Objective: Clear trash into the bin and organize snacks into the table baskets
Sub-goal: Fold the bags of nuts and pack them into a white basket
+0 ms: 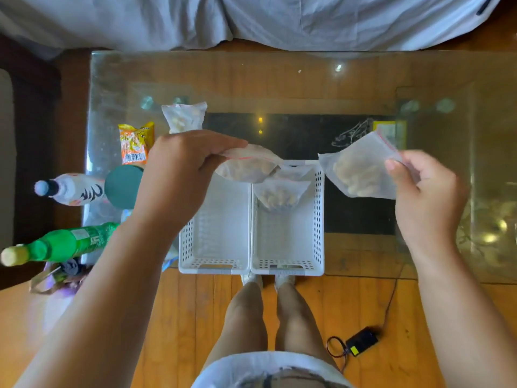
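Snack bags are the job right now. One clear bag of pale nuts (246,166) hangs from the left hand (179,175), pinched at its top edge by the fingers, just over the far end of the left basket (215,236). A second nut bag (361,172) is in the right hand (428,191), held by its corner beside the right basket (317,219), over the glass tabletop (279,77). Both grips are closed on their bags. Holding them by the top lets the heavy nuts sag down, so the bags can drop in bottom first.

A third nut bag (279,193) already lies in the right basket at its far end. The left basket looks empty. The two white baskets sit side by side, touching, at the near edge of the tabletop, close to the person so both hands can reach in.

More snacks wait on the left: another clear bag (184,116) and an orange packet (135,144) beside it. Near them stand a white bottle (70,189), a green bottle (61,245) and something round and dark green (123,186). I think the nut bags are meant to go together, so the next move is lowering these two in.
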`<state>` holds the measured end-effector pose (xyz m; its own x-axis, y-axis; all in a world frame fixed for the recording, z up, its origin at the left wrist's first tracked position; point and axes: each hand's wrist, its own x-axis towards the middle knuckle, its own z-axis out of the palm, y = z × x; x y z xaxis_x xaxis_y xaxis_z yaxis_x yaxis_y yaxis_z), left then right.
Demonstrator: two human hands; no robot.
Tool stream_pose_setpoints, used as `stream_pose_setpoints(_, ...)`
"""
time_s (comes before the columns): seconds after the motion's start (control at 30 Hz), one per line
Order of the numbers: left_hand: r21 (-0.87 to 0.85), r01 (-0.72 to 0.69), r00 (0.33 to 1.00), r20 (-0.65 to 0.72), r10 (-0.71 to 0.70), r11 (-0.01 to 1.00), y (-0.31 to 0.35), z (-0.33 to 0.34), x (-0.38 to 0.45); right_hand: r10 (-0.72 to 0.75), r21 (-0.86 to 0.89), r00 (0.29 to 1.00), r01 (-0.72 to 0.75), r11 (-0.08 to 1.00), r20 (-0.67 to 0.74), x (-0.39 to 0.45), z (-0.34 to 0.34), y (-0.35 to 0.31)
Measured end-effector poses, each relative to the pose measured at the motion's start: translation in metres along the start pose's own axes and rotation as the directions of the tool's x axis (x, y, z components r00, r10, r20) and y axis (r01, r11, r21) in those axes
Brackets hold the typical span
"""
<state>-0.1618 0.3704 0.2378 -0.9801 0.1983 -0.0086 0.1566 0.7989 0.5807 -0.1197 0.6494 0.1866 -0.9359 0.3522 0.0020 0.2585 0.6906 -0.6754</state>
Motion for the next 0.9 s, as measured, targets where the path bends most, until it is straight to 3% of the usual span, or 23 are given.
stream_pose_setpoints(0.23,-0.109,0.123,0.983,0.148,-0.106,0.986,0.018,0.035,-0.069,-0.118,-0.088,0.981,0.132,0.987,0.151,-0.052,-0.024,-0.009)
stream_pose_setpoints(0.4,-0.167,0.236,0.929,0.328,-0.172,0.957,0.02,0.071,-0.103,-0.17,-0.085,0.941,0.203,0.976,0.292,-0.069,-0.011,-0.004)
stream_pose_setpoints(0.6,-0.022,0.329,0.806,0.527,-0.269,0.944,0.012,0.126,-0.121,-0.195,-0.107,0.831,0.29,0.951,0.521,-0.081,0.033,-0.001)
stream_pose_setpoints(0.77,0.129,0.298,0.749,0.582,-0.316,0.946,0.003,0.16,-0.125,-0.131,-0.168,0.762,0.302,0.938,0.635,-0.087,0.083,0.013)
stream_pose_setpoints(0.9,0.155,0.347,0.708,0.604,-0.367,0.925,-0.009,0.176,-0.124,-0.051,-0.201,0.696,0.275,0.94,0.716,-0.084,0.118,0.025)
